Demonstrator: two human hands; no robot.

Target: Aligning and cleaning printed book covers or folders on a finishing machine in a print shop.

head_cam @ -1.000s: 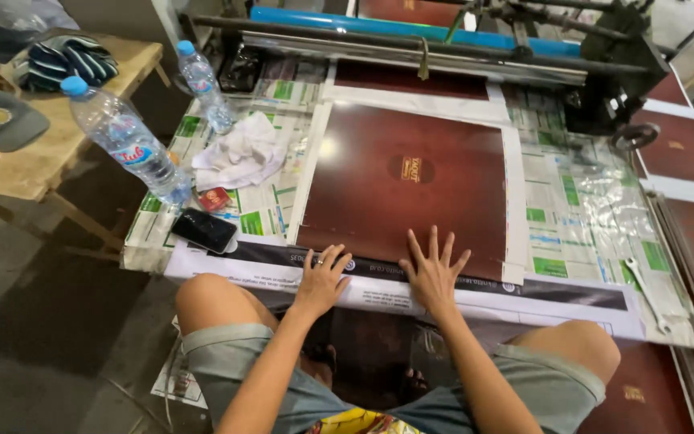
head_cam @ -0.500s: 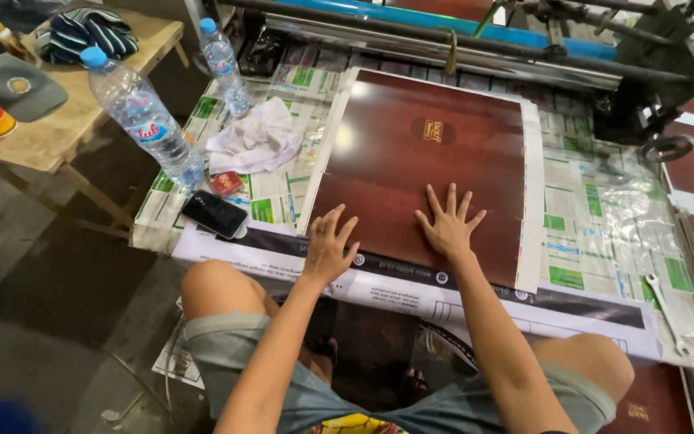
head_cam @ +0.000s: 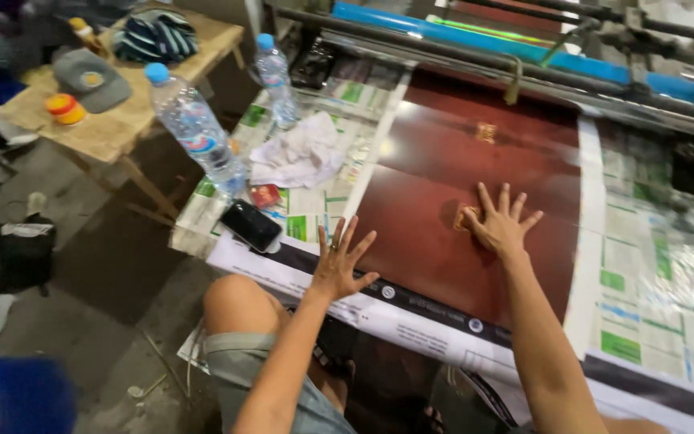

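The dark red sheet point(head_cam: 459, 193) lies flat on the newspaper-covered bench point(head_cam: 644, 265), its far edge under the blue roller point(head_cam: 483, 40). The right hand point(head_cam: 501, 229) presses palm-down near the sheet's middle, fingers fully spread, gripping nothing, seemingly to pin it flat. The left hand point(head_cam: 339, 265), equally splayed and empty, hovers at the sheet's near-left corner, beside a black phone point(head_cam: 251, 225).

Both arms reach forward, bare to the elbow. The left hand point(head_cam: 341, 263) is open, fingers spread and raised, palm facing down. The right hand point(head_cam: 501, 224) reaches farther out, arm nearly straight, fingers fanned wide, palm pressed flat.
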